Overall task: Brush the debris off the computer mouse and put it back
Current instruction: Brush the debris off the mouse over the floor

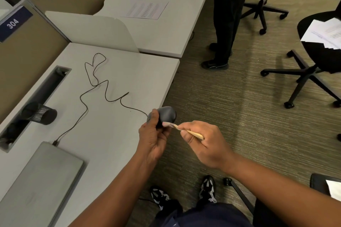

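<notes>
A dark grey wired computer mouse (167, 114) is held up off the desk, just past its right edge, in my left hand (154, 136). Its thin black cable (103, 88) loops back across the white desk (114, 134) to a closed grey laptop (46, 177). My right hand (203, 140) grips a small brush (184, 130) with a pale wooden handle. The brush's light bristles touch the near side of the mouse.
A black mesh pen cup (41, 113) lies on its side by the desk's cable slot (36, 97). A second desk (156, 24) with a printed sheet (145, 10) stands behind, and a person (227, 18) stands beside it. Office chairs (313, 61) stand on the carpet at right.
</notes>
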